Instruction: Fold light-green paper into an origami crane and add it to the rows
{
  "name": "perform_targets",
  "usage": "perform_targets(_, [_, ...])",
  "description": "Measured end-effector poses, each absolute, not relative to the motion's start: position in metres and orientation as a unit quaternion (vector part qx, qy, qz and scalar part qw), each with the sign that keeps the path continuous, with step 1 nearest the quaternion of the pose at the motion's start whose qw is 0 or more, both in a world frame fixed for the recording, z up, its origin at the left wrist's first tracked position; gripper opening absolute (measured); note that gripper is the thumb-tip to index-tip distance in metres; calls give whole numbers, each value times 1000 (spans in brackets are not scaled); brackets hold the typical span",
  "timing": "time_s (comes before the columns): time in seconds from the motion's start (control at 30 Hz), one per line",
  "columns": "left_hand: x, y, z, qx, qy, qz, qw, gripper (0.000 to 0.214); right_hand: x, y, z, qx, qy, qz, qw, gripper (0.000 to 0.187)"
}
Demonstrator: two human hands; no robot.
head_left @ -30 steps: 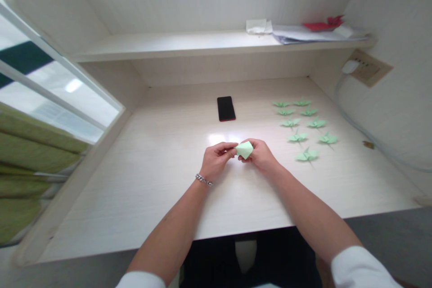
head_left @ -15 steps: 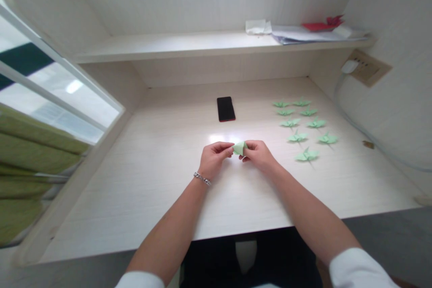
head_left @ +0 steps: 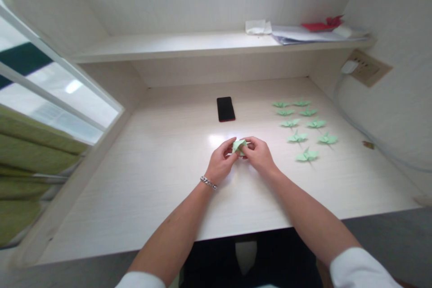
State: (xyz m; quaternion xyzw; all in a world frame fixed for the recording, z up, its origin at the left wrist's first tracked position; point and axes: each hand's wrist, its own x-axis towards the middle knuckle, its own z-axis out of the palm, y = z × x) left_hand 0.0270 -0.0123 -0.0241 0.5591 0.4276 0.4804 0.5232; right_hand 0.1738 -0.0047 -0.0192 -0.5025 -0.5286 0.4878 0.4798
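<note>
A small piece of folded light-green paper [head_left: 238, 146] sits between both my hands, just above the white desk [head_left: 162, 180]. My left hand [head_left: 222, 162], with a metal bracelet at the wrist, pinches its left side. My right hand [head_left: 259, 155] pinches its right side with fingers closed. Much of the paper is hidden by my fingers. Several finished green paper cranes [head_left: 300, 123] lie in two rows to the right of my hands.
A black phone [head_left: 226, 108] lies face up beyond my hands. The shelf [head_left: 175, 45] above the desk holds papers [head_left: 303, 33] and a red folded paper shape [head_left: 324, 23]. A wall socket with a white plug [head_left: 362, 68] is on the right wall.
My hands have drawn closer together and moved slightly away from me. The green paper looks smaller and more folded, now mostly covered by my fingers.
</note>
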Motion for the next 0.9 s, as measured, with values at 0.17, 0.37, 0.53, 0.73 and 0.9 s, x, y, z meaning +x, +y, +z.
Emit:
perform_targets(0.17, [25, -9, -28, 522, 477, 500, 501, 46, 169, -11, -16, -510, -600, 404, 466, 25])
perform_targets(0.37, [23, -10, -25, 501, 471, 506, 521, 48, 167, -12, -13, -499, -628, 386, 455, 23])
perform_targets(0.53, [23, -13, -22, 511, 449, 494, 541, 43, 169, -13, -13, -528, -622, 371, 443, 20])
perform_targets(0.73, [25, -11, -20, 542, 506, 484, 465, 35, 167, -17, -10, -524, -632, 369, 436, 21])
perform_targets(0.9, [19, -6, -23, 533, 522, 494, 446, 30, 170, -12, -8, -467, -602, 478, 437, 29])
